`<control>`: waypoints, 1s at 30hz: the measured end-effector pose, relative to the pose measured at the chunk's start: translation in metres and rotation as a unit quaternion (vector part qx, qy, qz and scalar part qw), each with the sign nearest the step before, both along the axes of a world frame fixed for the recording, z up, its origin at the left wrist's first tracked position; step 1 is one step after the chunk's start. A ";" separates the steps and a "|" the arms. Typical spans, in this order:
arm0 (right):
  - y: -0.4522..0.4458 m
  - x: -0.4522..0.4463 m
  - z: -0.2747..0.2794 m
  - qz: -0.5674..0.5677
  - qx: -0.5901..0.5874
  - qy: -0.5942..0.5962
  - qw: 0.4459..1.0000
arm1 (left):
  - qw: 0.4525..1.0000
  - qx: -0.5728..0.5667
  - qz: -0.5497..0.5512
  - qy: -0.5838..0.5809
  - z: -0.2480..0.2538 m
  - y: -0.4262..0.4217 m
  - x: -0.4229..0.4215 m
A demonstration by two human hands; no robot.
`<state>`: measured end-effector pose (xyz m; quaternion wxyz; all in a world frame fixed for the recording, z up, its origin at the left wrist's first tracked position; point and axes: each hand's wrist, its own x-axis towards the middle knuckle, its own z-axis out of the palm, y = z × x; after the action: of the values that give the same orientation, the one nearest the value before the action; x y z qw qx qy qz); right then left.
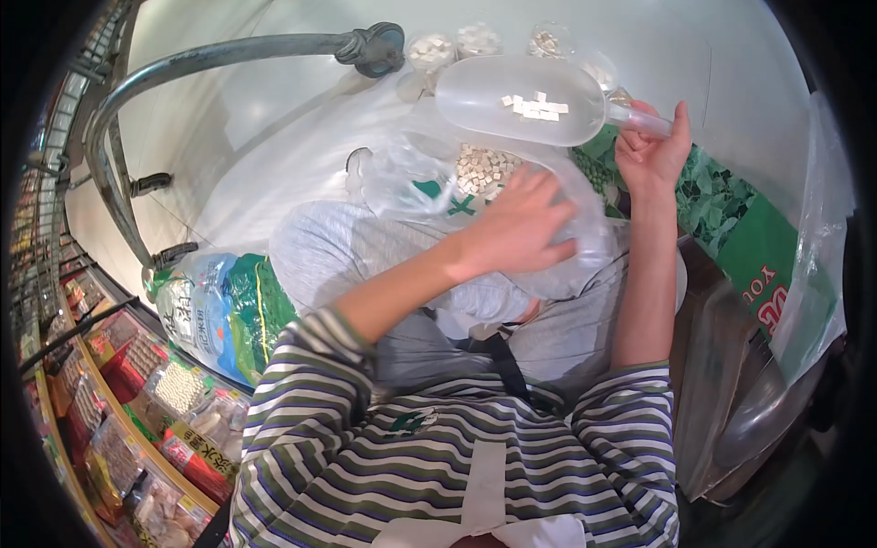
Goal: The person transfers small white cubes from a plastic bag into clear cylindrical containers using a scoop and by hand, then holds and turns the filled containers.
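Observation:
My right hand (652,148) grips the handle of a large clear plastic scoop (475,100), held level above the floor. Several small white cubes (534,108) lie in its bowl. Below the scoop, a clear plastic bag (393,178) with green print sits in front of my crossed legs, holding many beige cubes (489,167). Over the bag's right side reaches my left hand (521,219), slightly blurred, its thumb apart from the fingers. The fingertips are close to the cubes; whether they touch any is unclear.
Several clear jars with pale pieces (431,52) stand on the floor (639,36) beyond the scoop. A metal cart frame (228,50) with casters curves at left. Packaged goods (178,388) fill a shelf at lower left. A green printed bag (731,219) lies right, beside a brown box (713,365).

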<state>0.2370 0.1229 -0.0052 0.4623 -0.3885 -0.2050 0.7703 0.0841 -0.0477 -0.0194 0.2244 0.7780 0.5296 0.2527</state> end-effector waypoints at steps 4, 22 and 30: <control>0.003 0.002 0.002 -0.019 0.000 -0.016 1.000 | 0.999 -0.030 0.021 -0.011 -0.046 0.051 0.028; -0.002 0.002 -0.001 -0.039 -0.005 0.010 0.999 | 0.995 0.061 -0.003 0.078 -0.066 0.068 -0.022; 0.001 0.001 -0.001 -0.037 0.001 0.009 0.999 | 0.949 0.081 -0.111 0.283 -0.010 0.040 -0.123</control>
<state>0.2384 0.1237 -0.0065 0.4929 -0.3884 -0.1865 0.7560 -0.0387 -0.0074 -0.0295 0.0279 0.8868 0.4597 0.0375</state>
